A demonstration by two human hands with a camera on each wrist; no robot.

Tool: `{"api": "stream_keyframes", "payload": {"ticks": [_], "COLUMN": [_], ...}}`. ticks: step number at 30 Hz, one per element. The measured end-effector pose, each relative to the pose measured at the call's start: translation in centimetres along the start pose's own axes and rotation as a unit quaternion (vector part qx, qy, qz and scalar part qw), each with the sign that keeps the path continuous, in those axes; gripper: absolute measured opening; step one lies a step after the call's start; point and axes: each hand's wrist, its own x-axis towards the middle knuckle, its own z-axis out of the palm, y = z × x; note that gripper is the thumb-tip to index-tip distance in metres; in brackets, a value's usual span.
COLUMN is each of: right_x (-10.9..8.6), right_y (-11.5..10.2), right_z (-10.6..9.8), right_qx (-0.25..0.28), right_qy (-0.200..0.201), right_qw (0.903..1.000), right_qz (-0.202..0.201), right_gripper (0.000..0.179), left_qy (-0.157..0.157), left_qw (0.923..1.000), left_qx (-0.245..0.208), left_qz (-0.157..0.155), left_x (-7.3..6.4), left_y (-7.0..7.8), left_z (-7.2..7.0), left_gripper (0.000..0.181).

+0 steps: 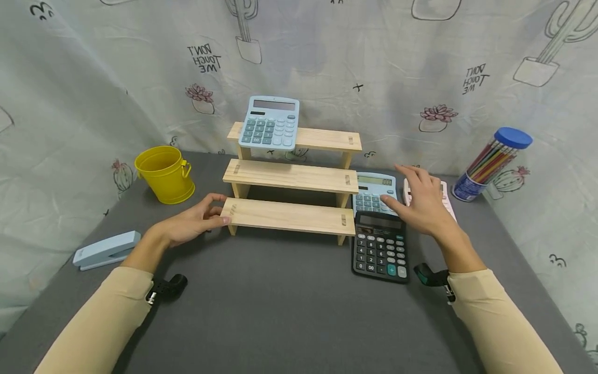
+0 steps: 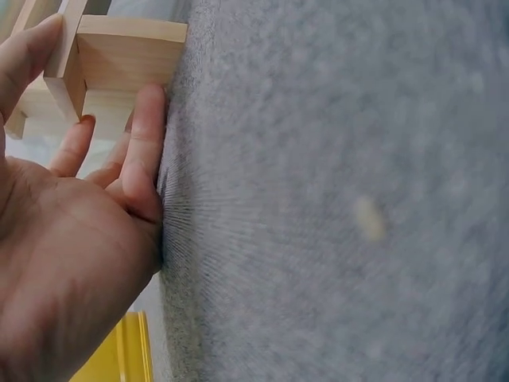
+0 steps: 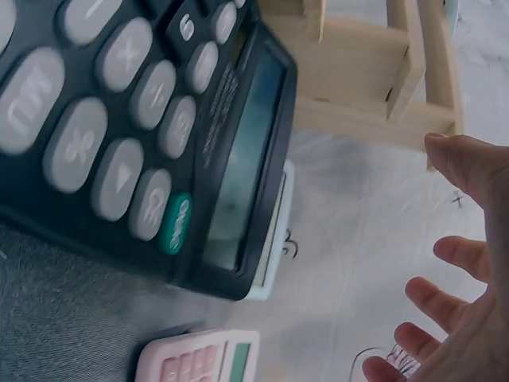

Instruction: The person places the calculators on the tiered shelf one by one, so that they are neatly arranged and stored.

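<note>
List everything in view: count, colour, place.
Table: 1, grey, foreground
Stand: 1, pale wood, mid-table
Blue calculators: 2, pale blue, on and right of the stand
Black calculator: 1, black, right of the stand
Pink calculator: 1, pale pink, further right
Pencil tub: 1, blue-lidded, multicoloured pencils inside, far right
Bucket: 1, yellow, left of the stand
Stapler: 1, light blue, far left
Backdrop: 1, whitish, behind the table
Wrist devices: 2, black, one per wrist
Sleeves: 2, beige, on the forearms
Left hand: 1, bare, pinching the stand's left end
Right hand: 1, bare, above the calculators
</note>
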Motion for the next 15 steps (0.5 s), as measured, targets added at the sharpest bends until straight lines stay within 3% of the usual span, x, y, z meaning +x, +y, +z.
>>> {"api": "stream_keyframes", "payload": {"ticks": [15], "right_x": [0.0], "right_y": [5.3], "right_z": [0.3], "right_qx": [0.004], "right_qy": [-0.014], "right_qw": [0.9984], "right_qz": [0.055], "right_gripper": [0.081], "left_qy": [-0.001], "left_qw": [1.0], "left_qx": [-0.002], "left_qz": [-0.007], "left_x": [0.1], "left_y": [0.1], "left_z": [0.0], "left_gripper": [0.072]}}
